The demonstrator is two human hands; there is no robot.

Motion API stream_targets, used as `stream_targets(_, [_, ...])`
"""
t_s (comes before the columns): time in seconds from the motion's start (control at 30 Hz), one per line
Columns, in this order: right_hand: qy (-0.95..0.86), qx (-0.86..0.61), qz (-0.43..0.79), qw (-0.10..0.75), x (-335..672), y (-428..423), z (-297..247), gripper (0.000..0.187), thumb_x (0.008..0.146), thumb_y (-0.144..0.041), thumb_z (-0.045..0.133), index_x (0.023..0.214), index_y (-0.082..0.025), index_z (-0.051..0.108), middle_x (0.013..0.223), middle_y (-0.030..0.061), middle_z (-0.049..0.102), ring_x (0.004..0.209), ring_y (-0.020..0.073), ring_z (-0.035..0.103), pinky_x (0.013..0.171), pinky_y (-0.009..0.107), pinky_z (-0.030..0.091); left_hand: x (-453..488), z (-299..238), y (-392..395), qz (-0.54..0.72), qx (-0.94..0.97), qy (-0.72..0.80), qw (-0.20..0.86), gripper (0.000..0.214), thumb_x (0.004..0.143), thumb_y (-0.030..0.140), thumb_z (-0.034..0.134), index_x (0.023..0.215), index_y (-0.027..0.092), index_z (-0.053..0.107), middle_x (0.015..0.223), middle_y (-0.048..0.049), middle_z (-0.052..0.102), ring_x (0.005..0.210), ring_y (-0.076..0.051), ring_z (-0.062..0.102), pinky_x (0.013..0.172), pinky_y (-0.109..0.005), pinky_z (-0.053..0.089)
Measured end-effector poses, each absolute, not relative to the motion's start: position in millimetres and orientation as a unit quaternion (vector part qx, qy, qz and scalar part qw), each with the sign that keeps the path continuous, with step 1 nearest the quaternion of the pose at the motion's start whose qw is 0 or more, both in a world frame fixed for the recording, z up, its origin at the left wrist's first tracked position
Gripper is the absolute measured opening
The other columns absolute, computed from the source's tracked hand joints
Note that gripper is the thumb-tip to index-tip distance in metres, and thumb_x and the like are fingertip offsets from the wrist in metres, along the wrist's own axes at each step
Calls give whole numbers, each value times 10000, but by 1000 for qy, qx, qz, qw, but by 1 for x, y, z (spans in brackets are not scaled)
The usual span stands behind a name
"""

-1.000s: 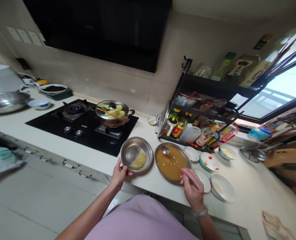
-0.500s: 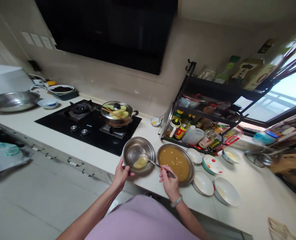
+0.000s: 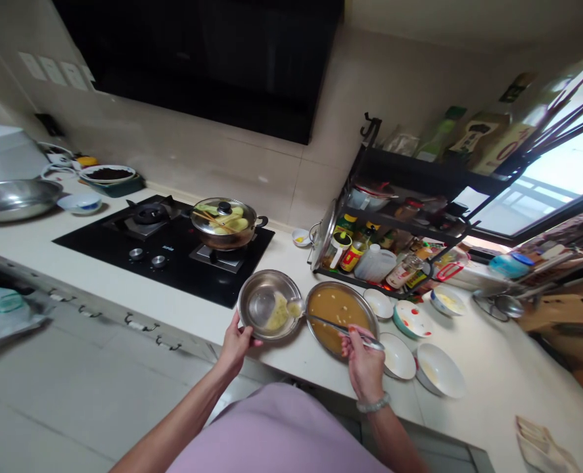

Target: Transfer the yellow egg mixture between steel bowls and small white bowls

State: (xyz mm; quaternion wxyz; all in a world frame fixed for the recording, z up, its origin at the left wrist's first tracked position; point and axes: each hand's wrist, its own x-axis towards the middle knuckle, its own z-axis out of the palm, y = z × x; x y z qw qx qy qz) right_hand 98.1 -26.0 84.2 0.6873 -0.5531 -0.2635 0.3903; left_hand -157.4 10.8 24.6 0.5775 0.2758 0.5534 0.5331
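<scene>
My left hand grips the near left rim of a round steel bowl, tilted a little, with pale yellowish liquid pooled on its right side. In my right hand is the handle of a ladle. Its scoop holds some of the liquid and sits at the bowl's right rim, in the gap towards a second steel bowl. That second bowl is full of brown liquid with pale bits floating in it, and the ladle's handle crosses above it.
A lidded pan stands on the black gas hob. Several used bowls, among them a white one, sit to the right. Behind them rises a black rack of bottles. A large steel pan lies far left.
My right hand has moved right with the ladle, whose scoop has gone from inside the left bowl to its right rim. The liquid has spread towards that side. The left hand keeps its hold.
</scene>
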Motion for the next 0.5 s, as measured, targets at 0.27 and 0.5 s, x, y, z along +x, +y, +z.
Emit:
stream_targets(0.27, [-319, -602, 249, 688, 147, -40, 90, 339, 702, -413, 754, 867, -136, 647, 576, 24, 651, 436, 137, 556, 397, 245, 461, -156, 20, 14, 536, 284, 545, 579, 791, 772, 114, 583, 1483, 206, 248, 532, 85, 551, 414, -90, 587, 474, -187, 501])
stream_targets(0.5, [-595, -554, 115, 572, 158, -58, 81, 164, 855, -242, 602, 954, -190, 723, 861, 87, 664, 608, 151, 613, 479, 262, 522, -152, 27, 14, 525, 282, 560, 576, 766, 784, 118, 566, 1481, 210, 260, 543, 88, 533, 408, -89, 574, 460, -182, 474])
